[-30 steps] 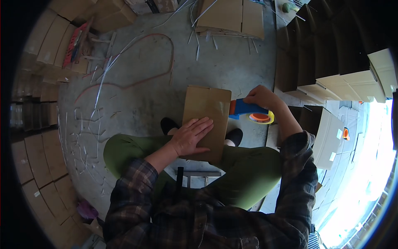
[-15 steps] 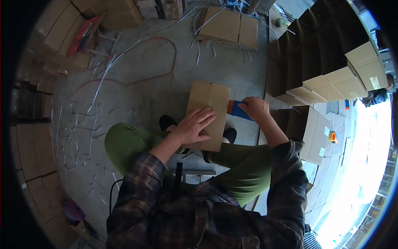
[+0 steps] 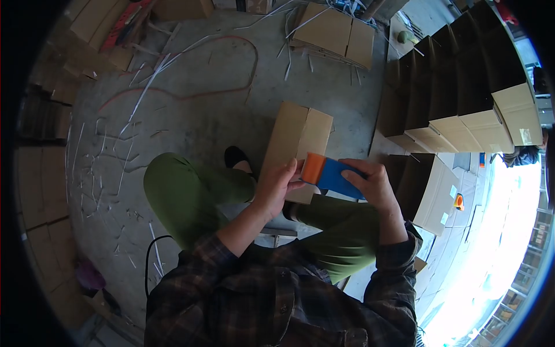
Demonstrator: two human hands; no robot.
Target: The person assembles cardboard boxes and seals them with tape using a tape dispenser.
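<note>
our right hand (image 3: 373,180) is clamped on the blue body of a tape dispenser (image 3: 341,178), thumb on the upper face and fingers wrapped round the far edge. the dispenser's orange end points toward our left hand (image 3: 278,188), whose thumb stands up while the fingers reach in near that end; we cannot tell whether they grip it or only lie against it.

beneath the dispenser and our left hand we have a brown cardboard box (image 3: 300,130), set in front of us between our knees. its near end is partly covered by the left hand and the dispenser, and its far end shows bare. a line runs along its length, edge or seam we cannot tell.

about it are our green trousers (image 3: 347,243) and one dark shoe (image 3: 235,156), left of the box. farther out, on the grey floor (image 3: 191,130), we see white straps (image 3: 147,92) and a looping red cord (image 3: 191,97) to the left, and flat cartons (image 3: 329,32) stacked ahead. to our right stand rows of open cartons (image 3: 462,87), with an orange tape roll (image 3: 459,202) beside a nearer open carton (image 3: 436,191).
</note>
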